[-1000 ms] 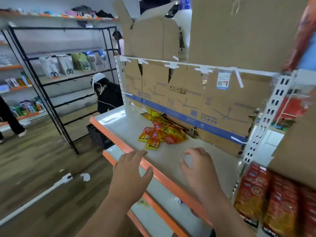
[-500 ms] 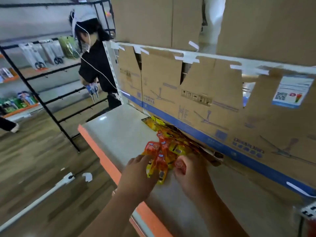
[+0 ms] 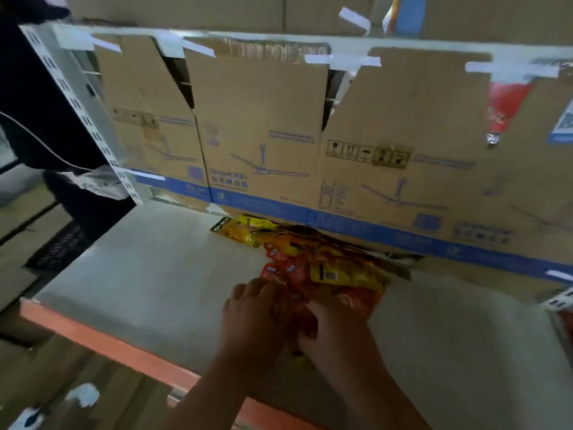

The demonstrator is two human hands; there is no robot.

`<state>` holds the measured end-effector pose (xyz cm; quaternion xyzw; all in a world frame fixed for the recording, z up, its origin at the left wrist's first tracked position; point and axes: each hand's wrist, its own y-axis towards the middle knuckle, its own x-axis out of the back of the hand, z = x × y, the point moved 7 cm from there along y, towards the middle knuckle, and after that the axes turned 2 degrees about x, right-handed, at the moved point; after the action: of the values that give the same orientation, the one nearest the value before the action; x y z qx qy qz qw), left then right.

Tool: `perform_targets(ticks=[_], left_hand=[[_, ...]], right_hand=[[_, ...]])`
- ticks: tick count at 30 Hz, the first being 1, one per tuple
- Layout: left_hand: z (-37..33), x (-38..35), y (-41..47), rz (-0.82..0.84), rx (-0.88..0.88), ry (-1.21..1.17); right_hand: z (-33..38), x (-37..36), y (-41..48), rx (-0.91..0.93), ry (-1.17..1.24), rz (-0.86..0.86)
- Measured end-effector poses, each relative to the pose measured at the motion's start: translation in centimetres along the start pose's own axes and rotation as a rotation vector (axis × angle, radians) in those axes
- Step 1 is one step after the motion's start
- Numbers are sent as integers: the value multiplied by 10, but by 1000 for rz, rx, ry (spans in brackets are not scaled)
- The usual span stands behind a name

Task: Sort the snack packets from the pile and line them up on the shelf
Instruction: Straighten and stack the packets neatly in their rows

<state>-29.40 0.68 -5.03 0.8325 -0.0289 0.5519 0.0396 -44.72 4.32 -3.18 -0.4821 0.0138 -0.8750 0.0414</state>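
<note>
On the pale shelf (image 3: 155,274), hard against the foot of the cardboard boxes (image 3: 263,119) that stood along its back, the snack packets (image 3: 328,274) lay in one loose heap of red, orange and yellow. None had been set apart or stood in a row, as far as the view showed. One yellow packet (image 3: 240,232) lay at the far left end of the heap, touching the rest.

Both hands were at the near side of the heap. The left hand (image 3: 251,318) had its fingers bent over the red packets at the near edge and looked to be gripping them. The right hand (image 3: 338,330), just beside it, was curled round packets there too, with its fingers turned toward the left hand. Motion blur hid exactly how many each held.

Judged from this, the work was at its very start: a first handful was being gathered, and all of the sorting by kind and lining up was left to do. Bare shelf lay on both sides of the heap, out to its orange front edge (image 3: 102,339).

A person in dark clothes (image 3: 46,119) stood beyond the shelf's left end.
</note>
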Motion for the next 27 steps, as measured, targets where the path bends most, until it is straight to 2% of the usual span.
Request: perform_targets(ticks=[2, 5, 8, 15, 18, 21, 23, 25, 27], left_hand=[[11, 2, 5, 22, -105, -30], [23, 5, 6, 32, -253, -72], [27, 13, 4, 8, -328, -100], [20, 29, -7, -35, -418, -228], [34, 40, -10, -66, -380, -315], [55, 43, -7, -34, -205, -407], [62, 38, -5, 30, -95, -388], [61, 33, -6, 64, -96, -330], [52, 31, -10, 63, -184, -244]], right_hand=[[10, -2, -7, -47, -5, -101], [19, -14, -18, -186, -123, -70], [26, -16, -23, -276, -152, -92], [39, -13, -36, -253, -61, -184], [40, -7, -46, -249, 93, -269], [40, -3, -49, -270, 156, -301], [36, -4, -50, -320, 109, -297], [28, -5, -51, -394, 48, -306], [21, -5, -53, -437, 11, -343]])
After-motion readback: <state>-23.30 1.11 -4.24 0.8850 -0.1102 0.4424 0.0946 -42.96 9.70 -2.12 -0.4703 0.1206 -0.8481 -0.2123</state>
